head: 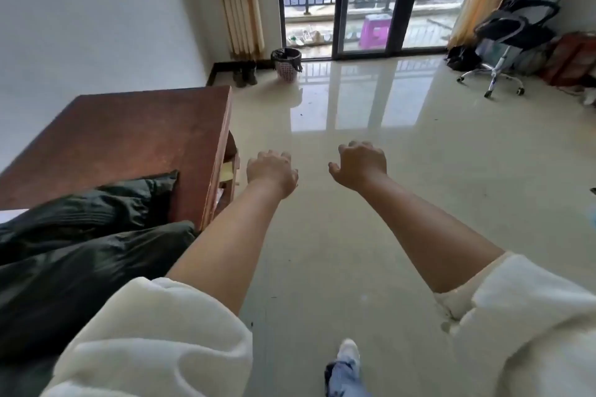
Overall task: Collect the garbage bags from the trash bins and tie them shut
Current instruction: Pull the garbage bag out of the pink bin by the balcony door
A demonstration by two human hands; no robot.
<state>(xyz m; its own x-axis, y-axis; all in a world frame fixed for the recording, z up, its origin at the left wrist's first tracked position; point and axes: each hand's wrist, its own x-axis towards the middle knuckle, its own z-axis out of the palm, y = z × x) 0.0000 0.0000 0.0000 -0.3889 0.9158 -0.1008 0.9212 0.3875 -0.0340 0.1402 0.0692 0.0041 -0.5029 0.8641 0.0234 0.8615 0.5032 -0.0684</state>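
Floor (371,203) is glossy tile, mirror-shiny near the glass door (364,10). Beside that door the pink bin (287,69) looks like woven plastic, lined with a shiny black bag (285,55). The worktop (129,132) is reddish wood, fairly matt. Sleeves (154,342) are fuzzy cream fleece.

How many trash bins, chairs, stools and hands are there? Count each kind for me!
Trash bin with a black bag: 1
Office chair: 1
Purple stool on the balcony: 1
Hands: 2, the left hand and the right hand, both empty
Total: 5
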